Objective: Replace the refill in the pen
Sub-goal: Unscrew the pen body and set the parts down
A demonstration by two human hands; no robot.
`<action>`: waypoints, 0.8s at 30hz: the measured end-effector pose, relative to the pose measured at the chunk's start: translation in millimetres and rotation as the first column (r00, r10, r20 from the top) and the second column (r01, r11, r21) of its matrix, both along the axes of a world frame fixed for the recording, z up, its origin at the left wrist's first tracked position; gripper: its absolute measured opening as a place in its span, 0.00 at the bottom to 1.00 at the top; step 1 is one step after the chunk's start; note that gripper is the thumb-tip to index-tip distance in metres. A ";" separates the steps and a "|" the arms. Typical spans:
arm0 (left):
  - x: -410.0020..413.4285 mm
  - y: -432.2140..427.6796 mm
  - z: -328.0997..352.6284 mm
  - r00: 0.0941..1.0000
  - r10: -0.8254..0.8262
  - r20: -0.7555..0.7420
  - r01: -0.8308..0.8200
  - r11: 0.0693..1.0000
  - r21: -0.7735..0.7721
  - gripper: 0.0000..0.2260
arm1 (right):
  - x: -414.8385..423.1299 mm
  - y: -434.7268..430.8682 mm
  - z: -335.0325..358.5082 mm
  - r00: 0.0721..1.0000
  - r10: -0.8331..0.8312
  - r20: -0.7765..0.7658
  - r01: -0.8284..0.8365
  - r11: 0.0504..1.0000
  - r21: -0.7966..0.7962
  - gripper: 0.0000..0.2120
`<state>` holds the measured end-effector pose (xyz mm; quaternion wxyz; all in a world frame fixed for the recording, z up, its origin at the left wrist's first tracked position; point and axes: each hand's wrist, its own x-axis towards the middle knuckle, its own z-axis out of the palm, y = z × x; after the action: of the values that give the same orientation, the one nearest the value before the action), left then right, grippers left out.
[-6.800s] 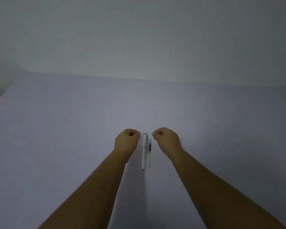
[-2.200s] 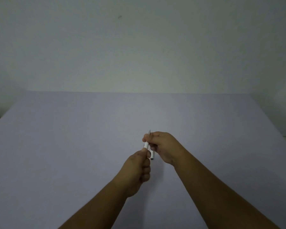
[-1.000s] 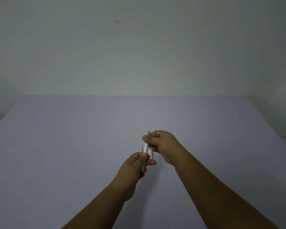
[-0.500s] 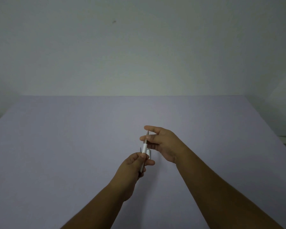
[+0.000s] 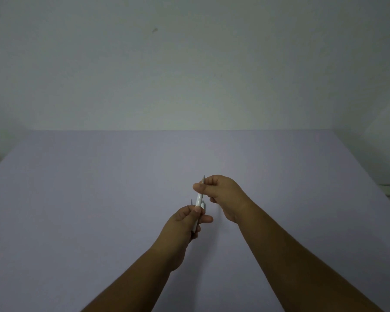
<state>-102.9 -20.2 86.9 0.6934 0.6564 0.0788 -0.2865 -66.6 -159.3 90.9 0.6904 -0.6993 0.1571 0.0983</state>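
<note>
Above the lilac worktop [image 5: 99,199], both hands gripped a pen [image 5: 198,199].
Left hand [image 5: 185,224] pinched its light, slick barrel; right hand [image 5: 221,194] its tip.

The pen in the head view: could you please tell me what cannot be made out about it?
- Pen: its lower barrel is hidden inside the left hand.
- Its upper section is covered by the right hand's fingers; whether it is unscrewed is unclear.
- The thin grey point beside the barrel is too small to identify.
</note>
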 end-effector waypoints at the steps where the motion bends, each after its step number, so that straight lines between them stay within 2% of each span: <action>1: -0.5 0.4 -0.5 1.000 -0.001 -0.001 0.001 1.000 0.007 0.11 | 0.2 0.1 -0.7 1.000 -0.010 0.002 0.010 1.000 -0.008 0.04; 2: -0.8 1.0 -1.0 1.000 -0.002 0.000 0.002 1.000 0.009 0.11 | 0.3 -0.1 0.2 1.000 -0.008 0.003 0.008 1.000 0.011 0.02; 5: -0.4 2.9 -0.4 1.000 0.001 0.007 -0.001 1.000 0.000 0.11 | -0.5 -2.7 1.3 0.999 0.048 0.014 -0.049 0.995 0.086 0.07; 10: -1.3 2.3 2.2 1.000 0.009 0.010 -0.009 1.000 -0.006 0.11 | -2.3 3.9 4.3 1.000 0.006 0.026 -0.005 0.999 -0.031 0.04; 15: -0.3 4.3 3.0 1.000 0.030 0.004 -0.030 1.000 0.003 0.11 | -1.7 2.9 6.4 0.998 0.048 0.036 -0.050 0.997 0.057 0.09; 20: -1.9 5.0 2.5 1.000 0.013 0.013 -0.013 1.000 0.009 0.11 | -1.8 6.8 5.0 0.999 -0.006 0.043 0.007 1.000 -0.010 0.06; 24: -1.6 5.2 0.9 1.000 0.018 0.006 -0.018 1.000 0.018 0.11 | -1.5 1.9 5.0 0.998 0.042 0.035 -0.045 0.995 0.086 0.12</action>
<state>-104.5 -14.9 87.8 0.6901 0.6628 0.0853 -0.2779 -68.1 -157.4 95.9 0.7201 -0.6737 0.1258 0.1086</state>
